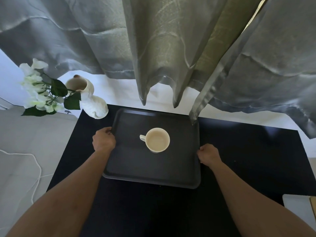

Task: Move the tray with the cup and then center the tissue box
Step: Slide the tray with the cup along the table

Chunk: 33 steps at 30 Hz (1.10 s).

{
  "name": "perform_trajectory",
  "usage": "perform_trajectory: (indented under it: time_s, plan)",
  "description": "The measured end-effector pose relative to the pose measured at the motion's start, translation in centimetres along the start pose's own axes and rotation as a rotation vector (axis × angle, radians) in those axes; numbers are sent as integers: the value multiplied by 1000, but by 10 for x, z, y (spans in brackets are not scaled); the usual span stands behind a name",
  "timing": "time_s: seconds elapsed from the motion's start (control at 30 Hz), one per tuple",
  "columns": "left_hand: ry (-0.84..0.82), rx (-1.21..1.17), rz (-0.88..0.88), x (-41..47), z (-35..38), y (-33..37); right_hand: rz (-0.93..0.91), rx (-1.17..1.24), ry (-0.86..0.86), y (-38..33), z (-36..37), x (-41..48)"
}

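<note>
A dark rectangular tray [136, 166] lies on the black table [248, 151] in front of me. A cream cup [157, 140] stands upright near the tray's middle, handle pointing left, and looks empty. My left hand [103, 139] grips the tray's left rim. My right hand [207, 155] grips the right rim, fingers curled around it. No tissue box is recognisable in view; a pale object [299, 206] is cut off at the lower right edge.
A white vase [89, 98] with white flowers and green leaves [42, 89] stands at the table's far left corner. Grey curtains [162, 48] hang over the tray's far edge, one hem touching its far right corner. A white cable [36, 168] lies on the floor at left.
</note>
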<state>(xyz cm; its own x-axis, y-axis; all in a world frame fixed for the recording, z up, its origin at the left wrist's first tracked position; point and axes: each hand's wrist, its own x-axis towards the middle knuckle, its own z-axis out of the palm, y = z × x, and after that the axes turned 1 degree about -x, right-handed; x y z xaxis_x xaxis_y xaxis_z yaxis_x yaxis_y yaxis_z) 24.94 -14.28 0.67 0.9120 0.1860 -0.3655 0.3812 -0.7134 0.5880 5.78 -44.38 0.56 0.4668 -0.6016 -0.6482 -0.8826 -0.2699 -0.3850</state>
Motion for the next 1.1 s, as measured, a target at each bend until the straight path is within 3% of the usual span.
perform_trajectory:
  time_s: [0.6, 1.1]
  plan:
    - [17, 7, 21, 9, 10, 1, -26, 51, 44, -2, 0, 3]
    - [-31, 127, 199, -7, 9, -5, -29, 28, 22, -3, 2, -6]
